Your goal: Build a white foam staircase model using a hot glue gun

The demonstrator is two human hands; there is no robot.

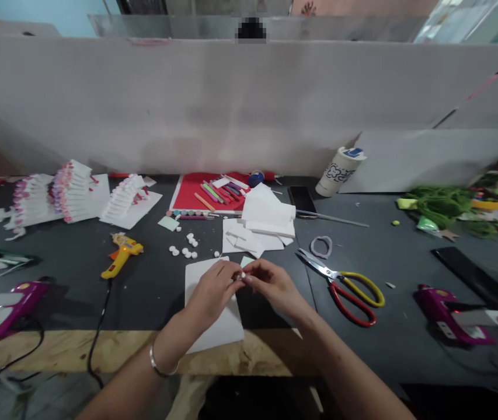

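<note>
Above the near part of the table, my left hand [212, 293] and my right hand [278, 289] meet with fingertips pinched together. Between them is a small white piece [243, 275], mostly covered by the fingers, so its exact kind does not show. Under my left hand lies a sheet of white paper [216, 333]. Just beyond it, several small white balls [186, 252] sit in a loose group, some in joined pairs. Folded white paper [266, 211] is piled beyond my right hand. Scissors [334, 279] with red and yellow handles lie spread to the right.
A yellow glue gun [121, 255] with a black cord rests at left. Bundles of white strips with pink tips [71, 189] lie behind it. Markers [220, 192], a phone [302, 200] and a paper cup [340, 172] line the back. Purple devices [450, 315] flank both sides; green yarn [439, 204] is far right.
</note>
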